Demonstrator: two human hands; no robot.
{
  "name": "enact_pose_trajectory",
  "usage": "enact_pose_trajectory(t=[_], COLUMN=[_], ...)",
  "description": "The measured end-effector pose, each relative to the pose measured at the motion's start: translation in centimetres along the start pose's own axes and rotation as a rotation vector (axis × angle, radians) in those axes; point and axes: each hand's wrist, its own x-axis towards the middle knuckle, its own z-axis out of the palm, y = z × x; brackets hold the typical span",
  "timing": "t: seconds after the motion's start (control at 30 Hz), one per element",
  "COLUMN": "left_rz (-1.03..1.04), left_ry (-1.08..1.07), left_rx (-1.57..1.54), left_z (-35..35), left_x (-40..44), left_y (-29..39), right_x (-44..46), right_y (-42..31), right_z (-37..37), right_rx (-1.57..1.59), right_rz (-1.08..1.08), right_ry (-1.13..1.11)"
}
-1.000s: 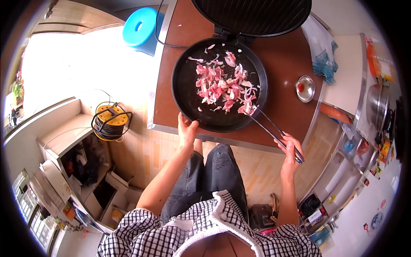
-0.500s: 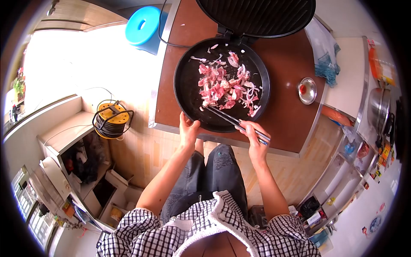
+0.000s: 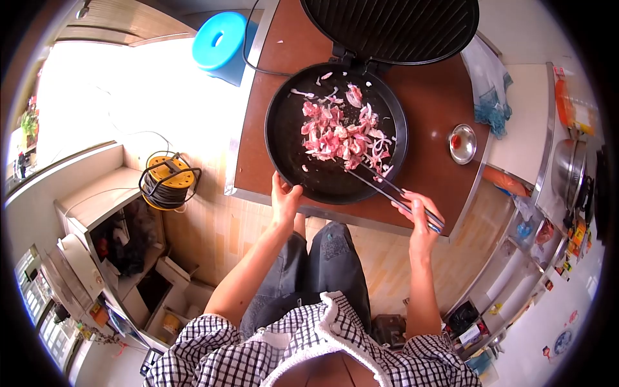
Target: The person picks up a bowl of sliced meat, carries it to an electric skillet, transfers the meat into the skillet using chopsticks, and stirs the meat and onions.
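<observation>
A round black electric griddle pan rests on the brown table, with its ridged lid tipped back. Raw pink meat slices and pale onion strips lie heaped in the middle of the pan. My left hand grips the pan's near-left rim with thumb and fingers. In my right hand is a pair of metal chopsticks, closed in by the fingers. Their tips reach into the pan at the lower right edge of the meat.
On the table's right side stands a small metal bowl with something red inside. A blue stool is at the back left. A yellow cable reel sits on the floor at left. The table's metal edge runs close before my knees.
My right hand has moved right and slightly toward me with the chopsticks, and their tips have shifted right along the meat's near edge. My left hand stays at the rim.
</observation>
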Motion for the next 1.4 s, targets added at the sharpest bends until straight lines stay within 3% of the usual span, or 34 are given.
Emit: enact_pose_trajectory(t=[0.33, 0.37, 0.53, 0.63, 0.73, 0.93, 1.0, 1.27, 1.4], left_rz=[0.015, 0.014, 0.016, 0.010, 0.024, 0.013, 0.024, 0.035, 0.025], left_ry=[-0.003, 0.001, -0.002, 0.010, 0.004, -0.014, -0.013, -0.010, 0.012], left_rx=[0.029, 0.032, 0.014, 0.005, 0.001, 0.029, 0.027, -0.010, 0.000], left_z=[-0.2, -0.2, 0.0, 0.1, -0.1, -0.1, -0.2, -0.8, -0.8], left_x=[0.4, 0.4, 0.2, 0.0, 0.4, 0.3, 0.6, 1.4, 1.6], left_y=[-0.4, -0.4, -0.1, -0.2, -0.2, -0.2, -0.4, -2.0, -1.9], right_x=[6.7, 7.4, 4.4, 2.2, 1.1, 5.2, 5.2, 8.3, 9.9], right_y=[2.5, 2.3, -0.4, 0.9, 0.5, 0.7, 0.8, 0.5, 2.7], right_z=[6.0, 6.6, 4.7, 4.0, 2.9, 4.0, 4.5, 4.3, 5.3], right_rx=[0.000, 0.017, 0.079, 0.021, -0.059, -0.002, -0.007, 0.091, -0.053], right_rz=[-0.190, -0.287, -0.203, -0.065, -0.064, -0.189, -0.173, -0.336, -0.289], right_ry=[0.056, 0.078, 0.027, -0.100, -0.095, 0.080, -0.010, 0.128, 0.089])
